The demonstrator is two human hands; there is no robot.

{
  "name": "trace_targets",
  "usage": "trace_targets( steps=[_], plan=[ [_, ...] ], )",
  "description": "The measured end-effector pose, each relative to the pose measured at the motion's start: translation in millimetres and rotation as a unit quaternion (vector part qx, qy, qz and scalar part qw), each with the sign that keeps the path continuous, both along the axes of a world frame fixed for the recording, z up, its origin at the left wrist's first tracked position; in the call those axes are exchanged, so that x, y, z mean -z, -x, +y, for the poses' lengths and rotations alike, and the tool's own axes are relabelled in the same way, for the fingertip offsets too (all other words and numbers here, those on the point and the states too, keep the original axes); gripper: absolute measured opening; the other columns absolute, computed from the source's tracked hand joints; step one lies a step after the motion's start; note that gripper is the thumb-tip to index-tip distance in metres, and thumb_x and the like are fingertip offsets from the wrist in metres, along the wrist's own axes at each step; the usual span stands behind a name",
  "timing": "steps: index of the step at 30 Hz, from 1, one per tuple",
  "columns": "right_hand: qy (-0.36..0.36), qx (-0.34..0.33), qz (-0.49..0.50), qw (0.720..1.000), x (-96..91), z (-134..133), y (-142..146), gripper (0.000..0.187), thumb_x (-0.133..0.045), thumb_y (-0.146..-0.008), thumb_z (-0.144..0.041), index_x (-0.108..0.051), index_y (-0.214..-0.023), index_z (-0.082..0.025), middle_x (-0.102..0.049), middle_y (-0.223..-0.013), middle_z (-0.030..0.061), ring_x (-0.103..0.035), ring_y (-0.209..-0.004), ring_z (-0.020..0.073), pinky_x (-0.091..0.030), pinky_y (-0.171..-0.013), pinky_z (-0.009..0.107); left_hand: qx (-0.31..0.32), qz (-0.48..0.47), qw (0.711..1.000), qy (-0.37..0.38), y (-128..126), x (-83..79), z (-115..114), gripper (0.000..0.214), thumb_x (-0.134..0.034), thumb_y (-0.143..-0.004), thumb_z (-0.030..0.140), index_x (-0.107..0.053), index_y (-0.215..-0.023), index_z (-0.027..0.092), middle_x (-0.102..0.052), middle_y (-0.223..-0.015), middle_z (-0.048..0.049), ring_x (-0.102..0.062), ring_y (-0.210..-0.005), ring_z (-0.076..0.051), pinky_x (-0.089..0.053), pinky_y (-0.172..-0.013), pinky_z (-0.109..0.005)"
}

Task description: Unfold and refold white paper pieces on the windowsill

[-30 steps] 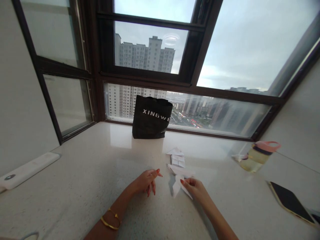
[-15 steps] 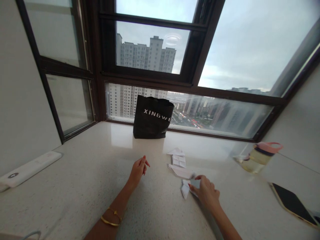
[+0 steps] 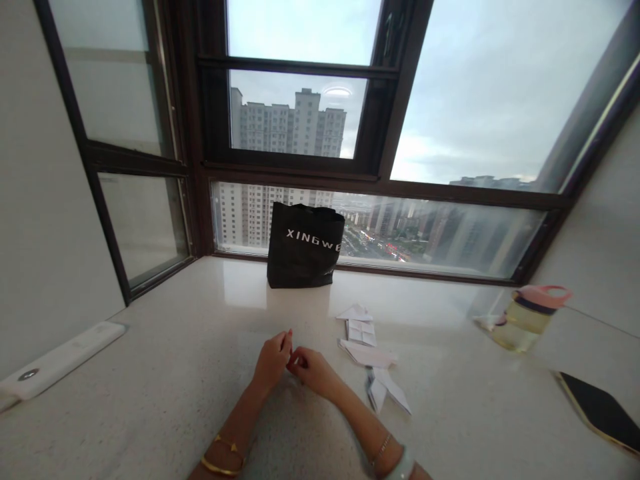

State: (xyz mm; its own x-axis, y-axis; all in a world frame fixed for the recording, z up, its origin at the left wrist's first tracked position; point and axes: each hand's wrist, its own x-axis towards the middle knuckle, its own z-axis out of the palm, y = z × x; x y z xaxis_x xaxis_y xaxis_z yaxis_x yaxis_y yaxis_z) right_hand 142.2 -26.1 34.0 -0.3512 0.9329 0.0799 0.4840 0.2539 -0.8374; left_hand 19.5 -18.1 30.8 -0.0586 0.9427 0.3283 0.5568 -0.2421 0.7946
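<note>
My left hand point(image 3: 273, 361) is closed above the pale countertop point(image 3: 190, 400), its fingers curled in. Against its fingertips rest the bent fingers of my right hand point(image 3: 314, 371), also closed. No object shows in either hand, though the inner sides of the fingers are partly hidden. To the right of my hands lie several folded white papers in a column. A triangular one point(image 3: 356, 312) is at the top, a square with crease lines point(image 3: 361, 332) below it. A long boat-like fold point(image 3: 370, 354) follows, then a pointed, several-armed piece point(image 3: 384, 388) nearest me.
A black bag with white letters point(image 3: 305, 257) stands by the window. At right are a bottle with a pink lid point(image 3: 530, 319) and a dark phone-like slab point(image 3: 603, 412). A long white device point(image 3: 63, 358) lies at the left edge.
My right hand has left the pointed folded paper and moved left to meet my left hand. That paper now lies fully in view. The camera view has tilted up slightly.
</note>
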Motion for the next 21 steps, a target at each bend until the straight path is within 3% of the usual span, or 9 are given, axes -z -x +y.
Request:
trace_targets(
  steps=[8, 15, 17, 21],
  plan=[
    [0.060, 0.000, 0.135, 0.989, 20.1, 19, 5, 0.005, -0.053, -0.064, -0.022, -0.053, -0.062, -0.017, -0.049, -0.049, -0.0058, -0.044, -0.043, 0.0080, -0.032, -0.045, 0.021, 0.019, 0.030, 0.999, 0.022, -1, 9.6, 6, 0.038, -0.028, -0.081, 0.038, -0.044, -0.052, 0.019, -0.050, -0.051, -0.0001, -0.045, -0.052, -0.013, -0.031, -0.053, -0.024],
    [0.083, 0.006, 0.219, 0.972, 19.6, 24, 0, 0.018, -0.057, -0.061, -0.034, -0.054, -0.063, -0.017, -0.049, -0.048, -0.0055, -0.045, -0.043, 0.0078, -0.031, -0.043, 0.021, 0.010, 0.031, 0.999, 0.028, 1, 12.6, 11, 0.038, -0.026, -0.080, 0.039, -0.042, -0.052, 0.019, -0.051, -0.054, -0.0003, -0.046, -0.055, -0.013, -0.032, -0.054, -0.024],
    [0.092, 0.009, 0.265, 0.960, 18.8, 26, -3, 0.021, -0.059, -0.060, -0.037, -0.055, -0.064, -0.016, -0.050, -0.049, -0.0052, -0.045, -0.044, 0.0074, -0.031, -0.044, 0.021, 0.012, 0.036, 0.999, 0.025, 1, 12.4, 11, 0.038, -0.027, -0.080, 0.039, -0.041, -0.051, 0.019, -0.051, -0.053, 0.0001, -0.046, -0.054, -0.013, -0.031, -0.054, -0.024],
    [0.135, 0.033, 0.402, 0.905, 18.4, 27, -6, 0.022, -0.068, -0.053, -0.033, -0.058, -0.062, -0.015, -0.051, -0.048, -0.0052, -0.044, -0.043, 0.0064, -0.028, -0.043, 0.020, 0.026, 0.045, 0.999, 0.017, -2, 11.3, 9, 0.037, -0.028, -0.080, 0.038, -0.040, -0.050, 0.019, -0.048, -0.050, 0.0010, -0.044, -0.052, -0.013, -0.030, -0.053, -0.024]
  ],
)
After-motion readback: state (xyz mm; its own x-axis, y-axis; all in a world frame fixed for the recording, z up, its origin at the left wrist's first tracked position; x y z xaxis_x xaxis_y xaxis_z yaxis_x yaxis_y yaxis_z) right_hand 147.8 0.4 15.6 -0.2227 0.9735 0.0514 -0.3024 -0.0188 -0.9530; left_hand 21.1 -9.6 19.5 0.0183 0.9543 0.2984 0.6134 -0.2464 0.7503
